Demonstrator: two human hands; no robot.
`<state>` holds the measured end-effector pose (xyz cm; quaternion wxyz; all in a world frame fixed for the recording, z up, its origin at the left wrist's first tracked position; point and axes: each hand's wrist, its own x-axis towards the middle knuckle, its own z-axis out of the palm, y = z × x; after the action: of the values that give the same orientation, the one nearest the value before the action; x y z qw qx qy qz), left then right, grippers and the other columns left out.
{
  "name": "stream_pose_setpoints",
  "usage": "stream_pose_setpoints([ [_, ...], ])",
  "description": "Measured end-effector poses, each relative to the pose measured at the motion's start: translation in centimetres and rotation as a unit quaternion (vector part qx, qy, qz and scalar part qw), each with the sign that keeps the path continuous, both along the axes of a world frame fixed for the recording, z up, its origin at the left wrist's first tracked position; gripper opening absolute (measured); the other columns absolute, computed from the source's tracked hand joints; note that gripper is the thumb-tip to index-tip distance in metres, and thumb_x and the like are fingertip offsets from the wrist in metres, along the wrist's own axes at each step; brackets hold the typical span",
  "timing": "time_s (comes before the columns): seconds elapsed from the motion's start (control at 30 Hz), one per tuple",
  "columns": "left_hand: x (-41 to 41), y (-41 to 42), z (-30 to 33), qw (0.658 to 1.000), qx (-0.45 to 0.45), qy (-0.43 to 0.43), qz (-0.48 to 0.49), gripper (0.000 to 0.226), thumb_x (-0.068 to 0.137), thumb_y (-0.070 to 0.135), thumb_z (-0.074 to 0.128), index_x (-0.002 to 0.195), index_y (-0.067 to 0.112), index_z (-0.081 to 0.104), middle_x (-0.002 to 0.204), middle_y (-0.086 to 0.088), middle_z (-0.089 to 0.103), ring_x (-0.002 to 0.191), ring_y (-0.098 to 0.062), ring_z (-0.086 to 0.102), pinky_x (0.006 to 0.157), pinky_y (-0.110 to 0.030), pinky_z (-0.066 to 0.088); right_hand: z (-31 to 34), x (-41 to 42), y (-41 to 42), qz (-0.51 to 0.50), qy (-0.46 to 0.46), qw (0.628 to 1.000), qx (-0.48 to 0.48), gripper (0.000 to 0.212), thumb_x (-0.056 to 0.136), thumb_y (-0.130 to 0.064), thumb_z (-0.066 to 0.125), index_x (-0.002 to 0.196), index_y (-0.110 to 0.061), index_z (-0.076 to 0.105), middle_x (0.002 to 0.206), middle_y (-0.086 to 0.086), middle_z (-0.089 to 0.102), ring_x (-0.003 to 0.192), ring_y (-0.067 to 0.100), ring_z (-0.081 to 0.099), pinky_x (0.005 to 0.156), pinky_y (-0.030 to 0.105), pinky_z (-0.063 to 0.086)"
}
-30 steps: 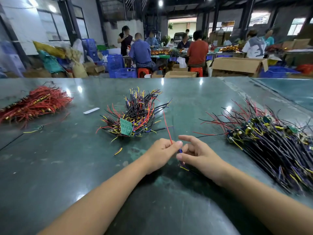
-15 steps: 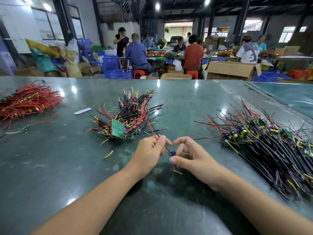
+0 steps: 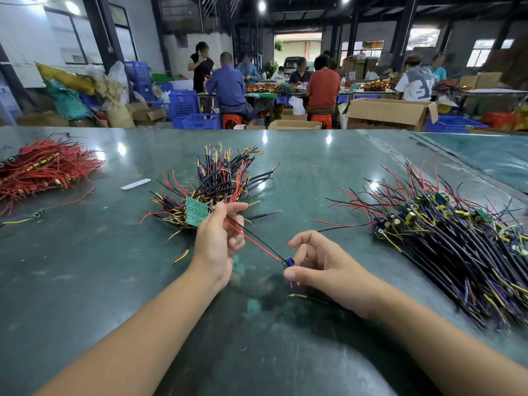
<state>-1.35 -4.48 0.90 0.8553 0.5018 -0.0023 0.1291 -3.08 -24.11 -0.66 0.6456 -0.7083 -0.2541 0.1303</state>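
Note:
My right hand pinches a small blue circuit module between thumb and fingers, just above the table. A red wire and a black wire run from the module up and left to my left hand, which pinches their far ends. Blue and yellow leads trail from under my right hand onto the table. Both hands are over the middle of the dark green table.
A pile of wired boards with a green circuit board lies just beyond my left hand. A bigger heap of wired modules covers the right side. Red wires lie far left. A white strip and loose wire bits lie nearby.
My hands have moved apart: the left hand slid up and left along the red and black wires, drawing them straight, while the right hand kept hold of the blue module.

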Motion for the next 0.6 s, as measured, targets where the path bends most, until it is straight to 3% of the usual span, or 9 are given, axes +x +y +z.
stream_pose_setpoints([
  [0.1, -0.9, -0.2, -0.1, 0.984, 0.129, 0.002, -0.123, 0.036, 0.091, 0.044, 0.046, 0.092, 0.015, 0.068, 0.064, 0.002, 0.057, 0.046, -0.007, 0.043, 0.047, -0.018, 0.033, 0.0, -0.1, 0.0, -0.035, -0.007, 0.999, 0.016, 0.034, 0.080, -0.006, 0.073, 0.104, -0.015, 0.051, 0.067, -0.007, 0.061, 0.061, 0.013, 0.059, 0.060, 0.022, 0.049],
  [0.17, -1.8, -0.9, -0.5, 0.936, 0.294, -0.022, -0.194, 0.017, 0.088, 0.033, 0.062, 0.097, 0.021, 0.069, 0.069, 0.008, 0.064, 0.055, -0.006, 0.053, 0.054, -0.018, 0.044, 0.0, 0.0, 0.1, -0.064, -0.016, 0.998, 0.019, 0.030, 0.080, -0.006, 0.073, 0.100, -0.014, 0.053, 0.068, -0.006, 0.062, 0.062, 0.013, 0.059, 0.061, 0.024, 0.048],
  [0.23, -2.1, -1.3, -0.8, 0.909, 0.368, -0.043, -0.192, 0.009, 0.090, 0.015, 0.063, 0.095, 0.017, 0.070, 0.069, 0.010, 0.068, 0.060, -0.004, 0.056, 0.060, -0.018, 0.049, 0.0, 0.0, 0.3, -0.088, -0.033, 0.996, 0.006, 0.029, 0.080, -0.008, 0.073, 0.099, -0.016, 0.053, 0.073, -0.003, 0.064, 0.063, 0.014, 0.056, 0.063, 0.027, 0.046],
  [0.4, -2.2, -1.2, -0.6, 0.934, 0.317, -0.037, -0.158, 0.012, 0.089, 0.005, 0.060, 0.082, 0.008, 0.069, 0.072, 0.001, 0.070, 0.069, -0.010, 0.064, 0.071, -0.024, 0.055, 0.2, -0.7, 0.4, -0.127, -0.099, 0.983, -0.083, 0.037, 0.084, -0.021, 0.069, 0.113, -0.027, 0.048, 0.094, -0.001, 0.063, 0.068, 0.012, 0.057, 0.066, 0.025, 0.047],
  [0.47, -2.3, -1.6, -0.6, 0.941, 0.302, -0.041, -0.147, 0.014, 0.090, 0.005, 0.058, 0.081, 0.009, 0.068, 0.071, 0.002, 0.071, 0.066, -0.008, 0.065, 0.066, -0.021, 0.054, 0.4, -1.0, 0.1, -0.159, -0.167, 0.953, -0.198, 0.036, 0.084, -0.035, 0.066, 0.113, -0.030, 0.046, 0.089, -0.011, 0.062, 0.071, 0.006, 0.057, 0.066, 0.018, 0.043],
  [0.6, -2.0, -1.6, -0.2, 0.962, 0.255, -0.046, -0.081, 0.013, 0.091, 0.005, 0.056, 0.082, 0.007, 0.065, 0.071, -0.001, 0.072, 0.064, -0.009, 0.066, 0.063, -0.020, 0.054, 0.9, -1.6, -0.3, -0.174, -0.276, 0.883, -0.337, 0.021, 0.083, -0.052, 0.057, 0.091, -0.032, 0.058, 0.066, -0.016, 0.057, 0.065, 0.007, 0.052, 0.063, 0.030, 0.044],
])
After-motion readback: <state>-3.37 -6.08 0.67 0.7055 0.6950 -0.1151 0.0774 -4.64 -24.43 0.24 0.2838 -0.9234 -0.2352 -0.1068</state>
